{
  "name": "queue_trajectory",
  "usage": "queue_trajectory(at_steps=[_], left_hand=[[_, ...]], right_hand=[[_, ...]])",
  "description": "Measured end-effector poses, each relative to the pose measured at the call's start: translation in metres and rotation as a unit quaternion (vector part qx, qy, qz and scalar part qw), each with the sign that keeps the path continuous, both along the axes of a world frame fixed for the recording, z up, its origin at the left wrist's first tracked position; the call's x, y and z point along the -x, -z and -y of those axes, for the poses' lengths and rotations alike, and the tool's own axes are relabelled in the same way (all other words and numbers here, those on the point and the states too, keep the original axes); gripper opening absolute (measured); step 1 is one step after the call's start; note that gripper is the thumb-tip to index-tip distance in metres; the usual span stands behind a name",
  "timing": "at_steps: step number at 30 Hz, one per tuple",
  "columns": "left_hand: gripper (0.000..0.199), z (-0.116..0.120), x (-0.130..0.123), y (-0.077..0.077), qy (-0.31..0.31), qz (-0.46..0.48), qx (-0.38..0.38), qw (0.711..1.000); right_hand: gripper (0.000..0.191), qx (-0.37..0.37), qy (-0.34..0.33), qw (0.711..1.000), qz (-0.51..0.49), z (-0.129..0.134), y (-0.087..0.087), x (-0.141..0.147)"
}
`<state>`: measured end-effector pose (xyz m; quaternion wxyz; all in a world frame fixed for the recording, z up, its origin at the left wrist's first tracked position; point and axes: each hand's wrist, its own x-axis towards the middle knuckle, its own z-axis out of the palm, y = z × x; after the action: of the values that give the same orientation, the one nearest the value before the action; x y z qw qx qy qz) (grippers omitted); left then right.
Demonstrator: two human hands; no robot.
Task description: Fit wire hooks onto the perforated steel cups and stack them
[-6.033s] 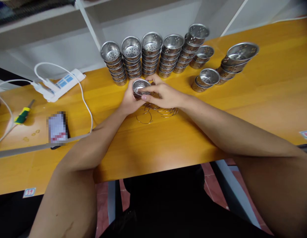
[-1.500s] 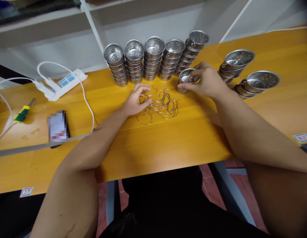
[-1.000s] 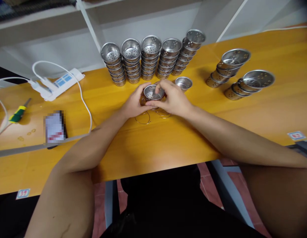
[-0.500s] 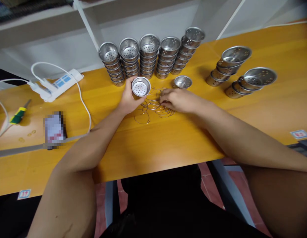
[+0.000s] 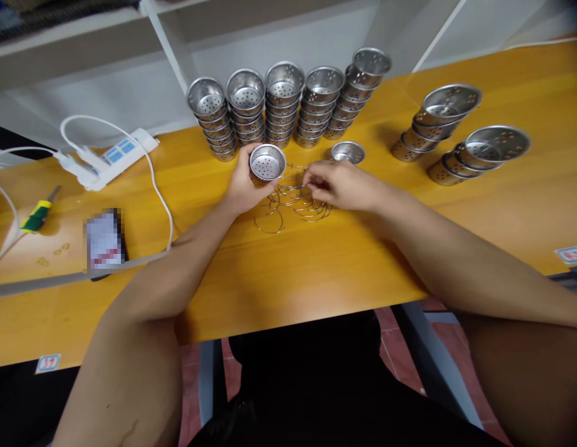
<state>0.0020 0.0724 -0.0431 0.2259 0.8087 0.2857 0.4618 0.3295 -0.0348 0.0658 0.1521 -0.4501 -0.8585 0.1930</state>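
Note:
My left hand (image 5: 245,183) is closed around a small perforated metal cup (image 5: 268,162), its open top tipped toward me. To its right, my right hand (image 5: 332,185) is over a loose heap of thin wire rings (image 5: 288,197), thumb and fingertips pinched together. Wire arcs run up to those fingertips, but I cannot make out what is between them. One split ring (image 5: 269,220) lies at the near left of the heap. Just behind my right hand stands another perforated metal cup (image 5: 348,153), its lower part hidden.
Several stacks of perforated cups (image 5: 284,87) line the back of the table (image 5: 279,273). Two leaning stacks (image 5: 449,105) stand at right. On the left are a power strip (image 5: 120,155) with white cables, a screwdriver (image 5: 38,216) and a blurred phone (image 5: 105,241).
My right hand has lifted slightly and its fingers have shifted among the wire rings. My left hand still holds the cup in nearly the same place. The view has shifted slightly.

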Motion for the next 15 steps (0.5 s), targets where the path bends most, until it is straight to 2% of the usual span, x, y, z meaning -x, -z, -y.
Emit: queue_trajectory(at_steps=[3, 7, 11, 15], left_hand=[[0.110, 0.003, 0.001, -0.005, -0.006, -0.008, 0.006, 1.000], [0.110, 0.008, 0.004, -0.014, -0.022, -0.012, -0.022, 0.999], [0.108, 0.010, 0.005, -0.018, -0.032, -0.015, -0.033, 0.999], [0.108, 0.008, 0.003, -0.015, -0.027, -0.007, -0.003, 1.000]], right_hand=[[0.033, -0.005, 0.009, 1.000, -0.027, 0.000, -0.002, -0.006], [0.039, -0.039, 0.013, 0.997, -0.060, 0.000, -0.001, -0.009], [0.043, -0.005, 0.067, 0.986, -0.150, -0.003, 0.012, -0.007], [0.042, 0.019, 0.103, 0.969, -0.222, -0.007, 0.025, -0.002]])
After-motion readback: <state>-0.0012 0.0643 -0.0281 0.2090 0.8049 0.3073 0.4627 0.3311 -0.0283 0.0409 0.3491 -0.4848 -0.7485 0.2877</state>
